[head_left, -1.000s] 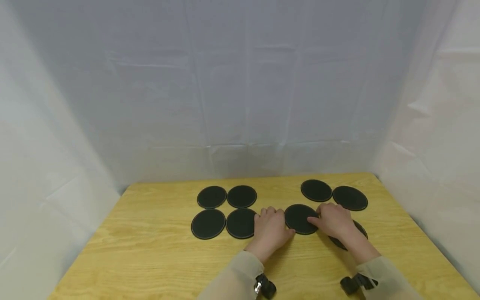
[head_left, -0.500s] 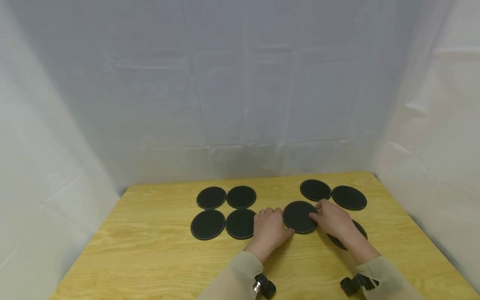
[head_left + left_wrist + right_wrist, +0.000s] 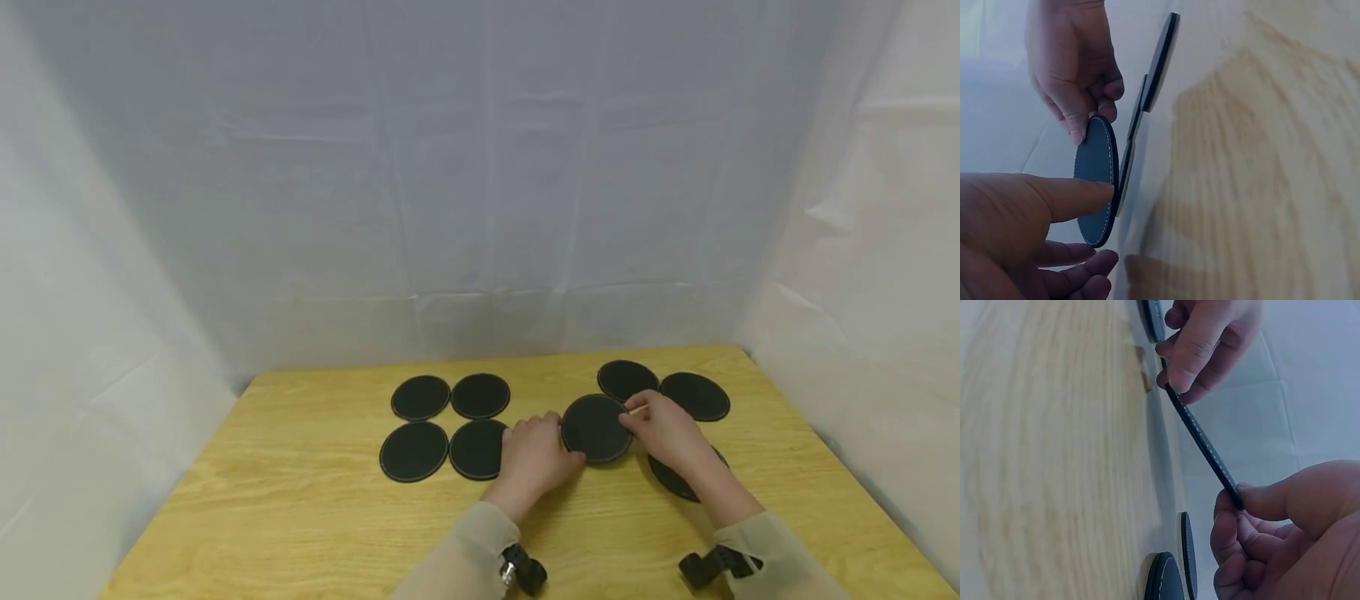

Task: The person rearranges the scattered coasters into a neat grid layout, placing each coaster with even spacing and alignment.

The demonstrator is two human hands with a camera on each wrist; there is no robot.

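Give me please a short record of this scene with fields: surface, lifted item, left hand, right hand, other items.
surface: wooden table
lifted item: black round coaster, tilted off the table
left hand: pinches the coaster's left edge
right hand: pinches its right edge
other items: four coasters in a square on the left; three more coasters lie flat on the right

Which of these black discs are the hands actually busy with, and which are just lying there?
In hand:
- lifted black coaster, pinched at its edges by the left hand and right hand

Lying about:
- four coasters in a square on the wooden table
- two far coasters
- coaster under the right forearm
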